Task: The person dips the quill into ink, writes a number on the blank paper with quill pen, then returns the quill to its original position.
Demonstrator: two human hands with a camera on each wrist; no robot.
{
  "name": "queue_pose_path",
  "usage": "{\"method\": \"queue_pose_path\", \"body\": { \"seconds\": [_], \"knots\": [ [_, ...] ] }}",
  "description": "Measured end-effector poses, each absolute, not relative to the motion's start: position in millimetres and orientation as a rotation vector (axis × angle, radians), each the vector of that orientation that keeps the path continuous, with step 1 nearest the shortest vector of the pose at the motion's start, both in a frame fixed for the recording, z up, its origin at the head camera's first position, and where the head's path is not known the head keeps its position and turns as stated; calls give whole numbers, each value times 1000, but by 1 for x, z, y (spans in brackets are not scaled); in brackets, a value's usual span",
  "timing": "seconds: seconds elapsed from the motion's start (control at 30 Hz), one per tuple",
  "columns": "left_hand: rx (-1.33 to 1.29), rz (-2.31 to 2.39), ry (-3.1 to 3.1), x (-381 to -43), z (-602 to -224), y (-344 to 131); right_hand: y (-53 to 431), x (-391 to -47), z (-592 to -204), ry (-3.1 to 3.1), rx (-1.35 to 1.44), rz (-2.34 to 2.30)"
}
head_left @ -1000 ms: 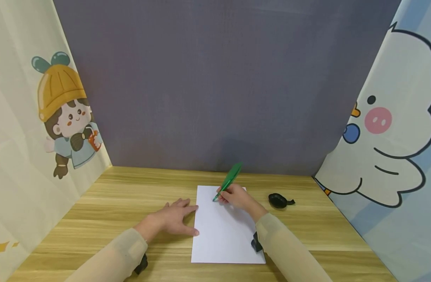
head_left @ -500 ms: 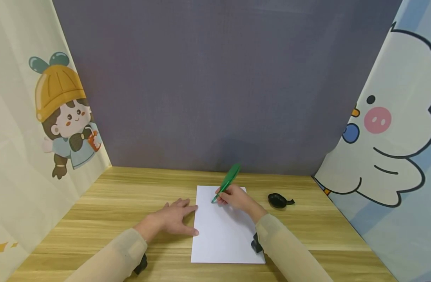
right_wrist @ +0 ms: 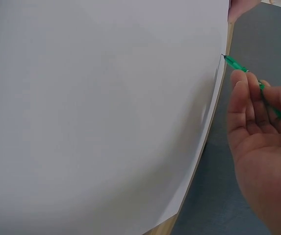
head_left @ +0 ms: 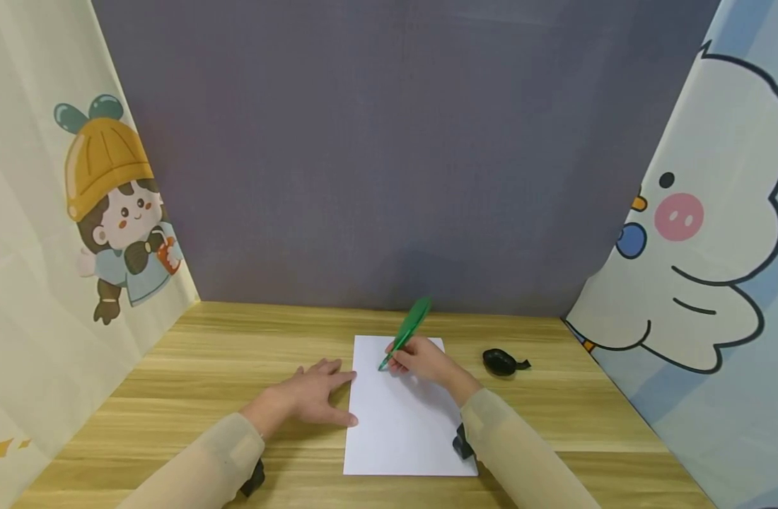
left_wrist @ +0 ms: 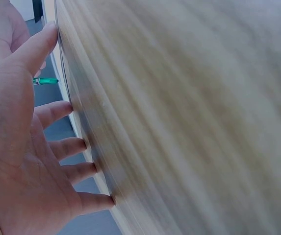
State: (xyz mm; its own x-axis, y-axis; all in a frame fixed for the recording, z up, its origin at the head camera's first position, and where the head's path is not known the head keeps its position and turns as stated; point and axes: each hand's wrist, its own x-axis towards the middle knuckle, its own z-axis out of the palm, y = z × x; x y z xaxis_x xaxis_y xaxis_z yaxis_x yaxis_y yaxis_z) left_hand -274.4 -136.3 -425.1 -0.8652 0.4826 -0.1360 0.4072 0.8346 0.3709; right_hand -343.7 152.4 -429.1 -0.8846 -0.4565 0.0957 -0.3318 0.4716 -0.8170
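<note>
My right hand pinches a green pen with a broad, feather-shaped top, leaning up to the right. The pen's dark tip meets the upper part of a white sheet of paper; in the right wrist view a faint thin line trails beside the tip, though I cannot tell if it is ink or shadow. With fingers spread, my left hand rests at the sheet's left edge, its thumb and forefinger touching that edge. In the left wrist view its other fingertips press on the wooden table.
A small black object with a short tail lies right of the paper on the wood-grain table. A dark grey panel rises behind the table. Cloths with cartoon figures hang at both sides.
My right hand and the pen have shifted slightly toward me and to the left, the tip staying near the paper. The left hand keeps its place at the edge.
</note>
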Motion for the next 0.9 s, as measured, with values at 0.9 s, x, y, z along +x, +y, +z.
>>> {"method": "queue_pose_path", "body": {
  "seconds": [0.9],
  "knots": [
    [689,498,2796,-273,-424,-136,146,-333,-429,2544,-729,-1362]
  ]
}}
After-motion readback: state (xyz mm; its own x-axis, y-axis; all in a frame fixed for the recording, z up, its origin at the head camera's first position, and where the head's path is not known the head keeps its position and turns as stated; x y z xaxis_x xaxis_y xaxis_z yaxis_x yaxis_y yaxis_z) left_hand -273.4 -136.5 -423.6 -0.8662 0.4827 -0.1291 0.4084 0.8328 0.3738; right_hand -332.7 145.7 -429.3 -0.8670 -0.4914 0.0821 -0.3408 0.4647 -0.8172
